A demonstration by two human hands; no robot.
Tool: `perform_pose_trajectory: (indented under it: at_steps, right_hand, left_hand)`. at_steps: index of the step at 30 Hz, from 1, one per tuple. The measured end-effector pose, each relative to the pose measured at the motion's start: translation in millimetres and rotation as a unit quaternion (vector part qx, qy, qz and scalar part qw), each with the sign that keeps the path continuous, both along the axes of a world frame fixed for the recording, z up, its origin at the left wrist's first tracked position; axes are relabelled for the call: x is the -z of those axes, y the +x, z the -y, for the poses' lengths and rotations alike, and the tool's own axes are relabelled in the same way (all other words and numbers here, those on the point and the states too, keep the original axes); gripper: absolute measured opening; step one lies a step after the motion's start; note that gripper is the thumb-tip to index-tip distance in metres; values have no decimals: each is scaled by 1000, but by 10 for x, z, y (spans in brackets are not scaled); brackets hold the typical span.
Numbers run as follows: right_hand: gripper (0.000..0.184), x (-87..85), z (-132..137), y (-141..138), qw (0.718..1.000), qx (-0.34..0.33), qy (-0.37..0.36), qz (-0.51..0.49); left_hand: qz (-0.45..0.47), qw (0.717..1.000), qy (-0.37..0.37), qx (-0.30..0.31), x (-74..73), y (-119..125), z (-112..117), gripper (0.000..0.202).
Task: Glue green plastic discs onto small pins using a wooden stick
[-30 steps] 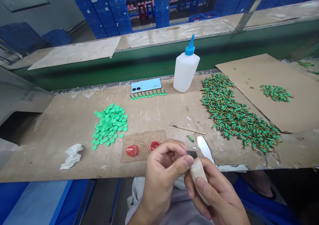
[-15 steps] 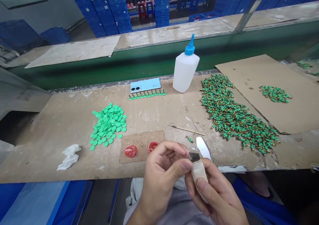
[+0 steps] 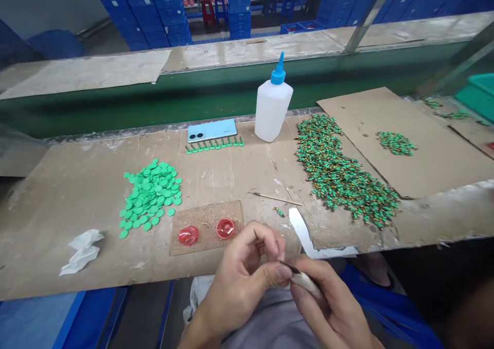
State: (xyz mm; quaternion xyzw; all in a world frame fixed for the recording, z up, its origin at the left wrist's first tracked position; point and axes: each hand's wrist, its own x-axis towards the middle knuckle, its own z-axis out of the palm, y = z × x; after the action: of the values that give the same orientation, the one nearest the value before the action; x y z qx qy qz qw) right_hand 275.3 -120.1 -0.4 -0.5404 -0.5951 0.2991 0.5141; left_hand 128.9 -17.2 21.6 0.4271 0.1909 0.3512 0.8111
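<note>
My right hand (image 3: pixel 328 300) grips a small knife (image 3: pixel 307 283) by its pale, wrapped handle. The short dark blade points left, towards my other hand. My left hand (image 3: pixel 247 279) has thumb and fingertips closed at the blade's tip; anything pinched between them is too small or hidden to make out. Both hands are in front of the table's near edge, over the lap. Just beyond them lie a small green-and-black figure (image 3: pixel 279 212), a thin brush (image 3: pixel 276 198) and a white curved piece (image 3: pixel 303 233).
A cardboard piece (image 3: pixel 204 212) carries two red cups (image 3: pixel 225 228). Green discs (image 3: pixel 150 194) are heaped at left beside crumpled tissue (image 3: pixel 82 251). Several figures on discs line up before a blue phone (image 3: pixel 212 130). A white bottle (image 3: pixel 273 109) stands behind; many figures (image 3: pixel 339 169) lie at right.
The knife has tipped from nearly upright to a flatter slant, its blade now against my left fingertips. My hands sit slightly lower, and the view has shifted to the right.
</note>
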Motion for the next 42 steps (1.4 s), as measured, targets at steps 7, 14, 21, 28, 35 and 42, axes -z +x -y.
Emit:
perform_pose_trajectory:
  at_steps: [7, 14, 21, 28, 35, 42]
  right_hand:
    - [39, 253, 327, 166, 990, 37, 83, 108]
    - [23, 580, 639, 487, 929, 264, -58, 253]
    - [18, 868, 633, 579, 902, 303, -61, 301]
    - [21, 1065, 669, 543, 908, 285, -44, 302]
    - [21, 1070, 727, 555, 917, 280, -84, 271]
    - [34, 1157, 1146, 569, 918, 310, -114, 218]
  left_hand:
    - [-101, 991, 59, 67, 159, 9, 84, 17]
    - [-229, 962, 142, 33, 230, 114, 66, 13]
    - [-276, 925, 261, 5, 432, 301, 43, 18]
    - [-275, 929, 247, 4, 504, 266, -15, 20]
    - [-276, 932, 236, 9, 515, 237, -22, 24]
    - [-263, 940, 219, 13, 560, 206, -48, 28]
